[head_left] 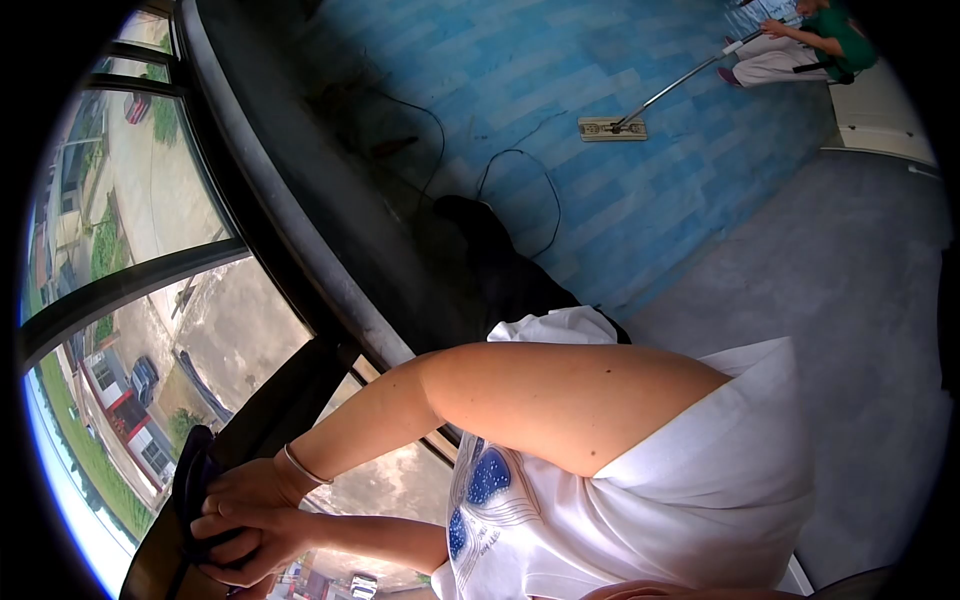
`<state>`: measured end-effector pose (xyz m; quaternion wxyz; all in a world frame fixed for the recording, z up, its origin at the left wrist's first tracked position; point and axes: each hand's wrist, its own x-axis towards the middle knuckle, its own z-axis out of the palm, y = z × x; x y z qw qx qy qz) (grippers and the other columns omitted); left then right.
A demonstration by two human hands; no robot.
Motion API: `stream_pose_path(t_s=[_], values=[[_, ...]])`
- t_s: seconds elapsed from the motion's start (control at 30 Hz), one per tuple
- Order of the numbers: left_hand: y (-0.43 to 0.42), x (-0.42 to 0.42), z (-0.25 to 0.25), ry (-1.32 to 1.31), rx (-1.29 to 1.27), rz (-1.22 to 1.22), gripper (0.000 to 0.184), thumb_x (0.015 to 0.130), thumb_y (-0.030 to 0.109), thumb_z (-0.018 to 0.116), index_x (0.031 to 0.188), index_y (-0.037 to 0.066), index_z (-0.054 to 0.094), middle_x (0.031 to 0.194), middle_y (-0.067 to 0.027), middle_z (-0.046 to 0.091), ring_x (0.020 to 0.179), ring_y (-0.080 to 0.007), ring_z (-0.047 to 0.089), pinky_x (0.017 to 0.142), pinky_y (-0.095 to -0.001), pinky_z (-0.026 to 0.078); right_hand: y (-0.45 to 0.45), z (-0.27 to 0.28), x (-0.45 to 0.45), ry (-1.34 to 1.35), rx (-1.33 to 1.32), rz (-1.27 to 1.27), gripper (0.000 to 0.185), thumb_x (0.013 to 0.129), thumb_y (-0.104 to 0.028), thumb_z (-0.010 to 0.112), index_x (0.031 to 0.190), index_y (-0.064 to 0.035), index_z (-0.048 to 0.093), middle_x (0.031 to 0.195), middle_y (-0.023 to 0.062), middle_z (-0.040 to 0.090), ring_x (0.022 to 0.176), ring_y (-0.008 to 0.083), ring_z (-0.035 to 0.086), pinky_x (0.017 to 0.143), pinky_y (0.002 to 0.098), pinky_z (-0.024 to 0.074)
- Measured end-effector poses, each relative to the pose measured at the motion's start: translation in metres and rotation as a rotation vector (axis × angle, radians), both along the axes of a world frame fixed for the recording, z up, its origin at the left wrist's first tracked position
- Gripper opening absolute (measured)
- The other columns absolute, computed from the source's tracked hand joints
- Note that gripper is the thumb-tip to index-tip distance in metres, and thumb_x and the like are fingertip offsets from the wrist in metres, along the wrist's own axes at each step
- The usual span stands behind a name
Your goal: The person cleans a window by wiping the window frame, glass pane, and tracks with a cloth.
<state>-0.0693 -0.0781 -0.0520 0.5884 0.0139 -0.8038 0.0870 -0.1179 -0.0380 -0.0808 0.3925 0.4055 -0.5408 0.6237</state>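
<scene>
Room: blue plank-pattern floor (660, 210) beside a tall window with a dark window frame (265, 410).
Right hand (248, 492): banded wrist; fingers bent and closed on a dark purple item (192, 490), apparently cloth.
Left hand (278, 548): just beside and partly overlapped by the right; fingers curled, but what they clamp cannot be told.
Dark purple item: bunched at the frame, under and beside the fingers.
Step in hand: both hands working at one spot on the frame; judged to be handling or pressing the item there.
Demand of the position: in judgement, a firm hold and steady footing, given the reach to the window.
Obstruction: the hands hide part of the item; the pale-edged sill (290, 215) runs between the floor and the glass.
Floor hazard: thin black cable (558, 205) looped near the worker's dark-clad leg (500, 265).
Farther in: flat mop (612, 129), its pole held by another person (845, 45) in a green top.
Outside: parked car (145, 380) and a red-and-white building (128, 412).
</scene>
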Motion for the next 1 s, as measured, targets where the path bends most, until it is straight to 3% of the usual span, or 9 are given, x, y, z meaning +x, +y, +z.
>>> stream_pose_path(t_s=[0.13,0.17,0.23,0.37,0.43,0.57,0.67,0.9,1.0], values=[[0.023,-0.025,-0.005,0.148,-0.256,0.391,0.051,0.089,0.038,0.063,0.123,0.004,0.048,0.123,-0.0151,0.044,0.112,-0.0325,0.044,0.097,-0.045,0.037,0.015,0.006,-0.001,-0.276,0.082,0.333,0.029,0.092,-0.034,0.046,0.094,-0.0055,0.047,0.083,0.014,0.055,0.071,0.0311,0.057,0.063,0.0368,0.0478],[0.025,-0.026,-0.004,0.126,-0.262,0.402,0.054,0.089,0.04,0.062,0.125,0.003,0.047,0.127,-0.0178,0.04,0.114,-0.0338,0.042,0.097,-0.0458,0.037,0.002,0.0,0.001,-0.286,0.067,0.268,0.019,0.089,-0.03,0.049,0.092,-0.0108,0.048,0.096,0.0103,0.053,0.075,0.0245,0.058,0.067,0.0353,0.0486],[0.038,-0.015,-0.006,-0.012,0.044,0.041,0.06,0.088,0.043,0.06,0.128,0.002,0.043,0.133,-0.0231,0.031,0.118,-0.0363,0.04,0.096,-0.0475,0.038,0.029,-0.003,-0.009,-0.013,-0.019,-0.229,0.021,0.085,-0.028,0.051,0.101,-0.0141,0.051,0.104,0.0095,0.052,0.08,0.0236,0.055,0.072,0.0379,0.0465],[0.041,0.037,-0.017,-0.3,0.144,0.099,0.078,0.08,0.047,0.071,0.135,0.003,0.039,0.144,-0.0285,0.016,0.123,-0.0447,0.032,0.097,-0.0566,0.034,0.033,-0.038,0.023,-0.12,0.173,-0.025,0.029,0.079,-0.028,0.055,0.106,-0.017,0.059,0.112,0.0076,0.054,0.083,0.0215,0.056,0.075,0.0312,0.0465],[0.058,0.046,-0.034,-0.337,0.372,-0.16,0.078,0.077,0.031,0.076,0.137,0.003,0.036,0.145,-0.0269,0.016,0.119,-0.0394,0.035,0.097,-0.0481,0.037,0.055,-0.079,0.026,-0.119,0.238,-0.238,0.045,0.071,-0.027,0.063,0.114,-0.0121,0.057,0.119,0.0102,0.052,0.091,0.0225,0.054,0.079,0.033,0.0471],[0.008,0.076,-0.055,-0.243,0.436,-0.111,0.06,0.082,0.007,0.067,0.134,0.0,0.037,0.14,-0.0232,0.027,0.103,-0.0258,0.048,0.08,-0.0346,0.045,0.012,-0.107,0.016,-0.166,0.29,-0.059,0.064,0.064,-0.012,0.072,0.122,-0.0019,0.046,0.123,0.0217,0.048,0.102,0.0368,0.049,0.091,0.0436,0.0417],[-0.001,0.104,-0.07,-0.121,0.439,0.027,0.055,0.086,0.009,0.063,0.134,0.0,0.038,0.13,-0.0164,0.041,0.074,-0.0148,0.048,0.073,-0.0299,0.042,0.005,-0.075,0.013,-0.226,0.231,0.077,0.05,0.073,-0.013,0.066,0.116,-0.0001,0.046,0.12,0.0267,0.043,0.105,0.0425,0.045,0.095,0.05,0.0365],[-0.004,0.138,-0.113,0.009,0.612,0.17,0.05,0.083,0.001,0.06,0.131,0.001,0.043,0.125,-0.0165,0.045,0.078,-0.0158,0.055,0.084,-0.0345,0.044,-0.025,0.075,-0.037,0.185,-0.044,0.041,0.075,0.07,-0.017,0.078,0.13,0.0005,0.035,0.122,0.0177,0.039,0.111,0.0317,0.04,0.095,0.0409,0.033],[0.009,0.162,-0.116,0.045,0.762,0.206,0.05,0.082,-0.002,0.057,0.13,0.002,0.045,0.122,-0.0151,0.048,0.076,-0.0155,0.057,0.085,-0.0336,0.044,-0.033,0.199,-0.05,0.456,-0.366,0.058,0.043,0.077,-0.016,0.064,0.114,0.0019,0.051,0.101,0.0229,0.054,0.099,0.0387,0.051,0.091,0.0457,0.0372]])
